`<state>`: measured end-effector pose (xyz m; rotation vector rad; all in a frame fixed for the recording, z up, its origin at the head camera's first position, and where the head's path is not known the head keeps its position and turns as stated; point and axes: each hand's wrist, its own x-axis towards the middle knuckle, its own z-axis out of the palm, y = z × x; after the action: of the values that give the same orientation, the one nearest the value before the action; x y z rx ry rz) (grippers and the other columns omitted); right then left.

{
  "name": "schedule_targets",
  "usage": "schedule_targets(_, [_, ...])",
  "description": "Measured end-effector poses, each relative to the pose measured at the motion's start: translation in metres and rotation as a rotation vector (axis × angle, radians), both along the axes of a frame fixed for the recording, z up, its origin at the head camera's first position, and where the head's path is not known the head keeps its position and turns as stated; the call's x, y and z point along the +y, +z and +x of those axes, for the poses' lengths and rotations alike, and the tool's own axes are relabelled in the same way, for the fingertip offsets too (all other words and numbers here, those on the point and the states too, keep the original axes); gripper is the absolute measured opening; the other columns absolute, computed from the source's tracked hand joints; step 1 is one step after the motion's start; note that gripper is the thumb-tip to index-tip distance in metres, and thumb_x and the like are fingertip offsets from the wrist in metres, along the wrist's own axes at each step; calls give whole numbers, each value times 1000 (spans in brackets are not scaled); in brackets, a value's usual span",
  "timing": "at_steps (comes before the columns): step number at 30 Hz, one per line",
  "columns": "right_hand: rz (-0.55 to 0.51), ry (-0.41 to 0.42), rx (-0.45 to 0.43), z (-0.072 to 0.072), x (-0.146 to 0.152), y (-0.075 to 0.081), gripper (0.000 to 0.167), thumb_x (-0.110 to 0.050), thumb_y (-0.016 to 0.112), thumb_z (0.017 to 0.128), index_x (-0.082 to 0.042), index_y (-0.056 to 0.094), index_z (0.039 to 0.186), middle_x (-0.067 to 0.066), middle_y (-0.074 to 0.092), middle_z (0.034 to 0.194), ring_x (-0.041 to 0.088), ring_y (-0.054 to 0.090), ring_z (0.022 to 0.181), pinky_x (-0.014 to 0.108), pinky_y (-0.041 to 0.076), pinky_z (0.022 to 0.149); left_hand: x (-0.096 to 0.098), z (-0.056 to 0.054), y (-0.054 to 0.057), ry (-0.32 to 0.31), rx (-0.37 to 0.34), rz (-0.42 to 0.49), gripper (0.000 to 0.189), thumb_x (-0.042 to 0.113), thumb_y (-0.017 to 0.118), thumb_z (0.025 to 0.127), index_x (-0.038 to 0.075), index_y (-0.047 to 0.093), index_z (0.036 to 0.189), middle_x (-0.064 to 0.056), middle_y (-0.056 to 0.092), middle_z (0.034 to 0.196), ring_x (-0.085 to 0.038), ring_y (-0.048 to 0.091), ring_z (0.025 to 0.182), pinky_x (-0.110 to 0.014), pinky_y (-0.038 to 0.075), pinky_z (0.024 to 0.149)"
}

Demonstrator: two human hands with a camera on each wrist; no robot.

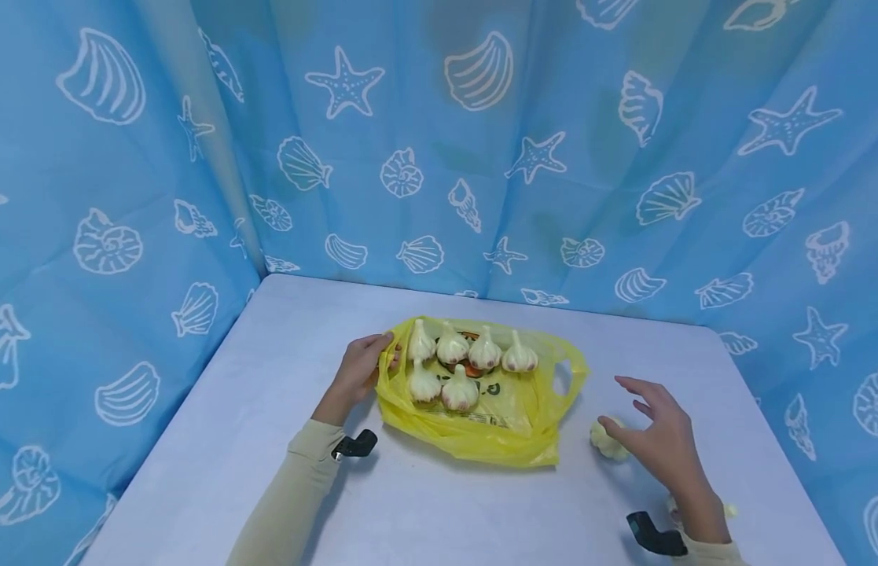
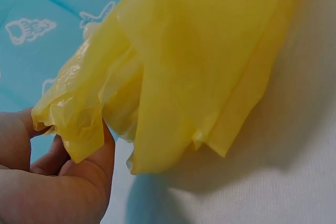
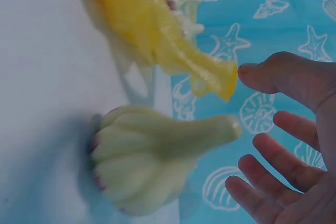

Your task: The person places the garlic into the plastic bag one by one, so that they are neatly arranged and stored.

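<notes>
A yellow plastic bag [image 1: 474,448] lies on the table with its mouth spread, and several garlic bulbs [image 1: 460,391] stand on it in two rows. My left hand [image 1: 357,369] pinches the bag's left edge; the left wrist view shows the thin plastic [image 2: 199,66] bunched between thumb and fingers. To the right of the bag, my right hand [image 1: 661,440] hovers with fingers spread, holding nothing. Beside its thumb a single garlic bulb [image 1: 608,446] sits on the table. The right wrist view shows this bulb [image 3: 142,156] close up, apart from the fingers.
Another garlic bulb [image 1: 674,509] is mostly hidden behind my right wrist. The white table [image 1: 439,511] meets a blue shell-patterned curtain [image 1: 424,118] at the back and sides. The bag's handle loop [image 1: 576,377] sticks out toward the right hand.
</notes>
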<state>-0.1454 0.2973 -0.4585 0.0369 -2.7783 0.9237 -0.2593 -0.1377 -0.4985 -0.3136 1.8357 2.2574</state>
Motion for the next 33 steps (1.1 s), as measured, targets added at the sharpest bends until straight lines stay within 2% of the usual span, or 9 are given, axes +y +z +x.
schedule_targets(3, [11, -20, -43, 4, 3, -5, 73, -30, 84, 77, -9, 50, 139, 19, 47, 138, 43, 46, 123, 60, 46, 91, -1, 0, 1, -6, -2, 1, 36, 31, 54, 102, -2, 59, 116, -12, 60, 97, -11, 60, 71, -20, 54, 63])
schedule_targets(8, [20, -28, -68, 9, 9, -16, 77, -33, 85, 75, -10, 50, 139, 20, 47, 138, 43, 46, 123, 60, 46, 91, -1, -1, 1, -24, 13, 2, 37, 31, 53, 102, -3, 59, 114, -11, 61, 95, -11, 59, 70, -20, 54, 62])
schedule_targets(18, [30, -11, -209, 6, 13, -26, 78, -35, 85, 74, -9, 50, 139, 23, 43, 138, 46, 43, 123, 61, 45, 93, -1, 0, -1, -9, 16, 19, 35, 28, 53, 102, -3, 59, 115, -12, 61, 97, -11, 59, 70, -20, 54, 62])
schedule_targets(26, [43, 21, -214, 3, 14, -36, 72, -24, 86, 72, -7, 54, 134, 22, 45, 134, 45, 42, 124, 58, 47, 92, -2, 0, -2, -3, 15, 7, 36, 30, 54, 101, -3, 59, 115, -11, 61, 95, -11, 59, 70, -20, 54, 63])
schedule_targets(33, [56, 23, -243, 4, 13, -44, 75, -23, 88, 68, -5, 54, 133, 23, 47, 131, 45, 46, 119, 60, 46, 91, -3, 1, -5, 17, 4, 18, 35, 29, 54, 102, -3, 59, 116, -12, 61, 96, -11, 59, 71, -21, 54, 62])
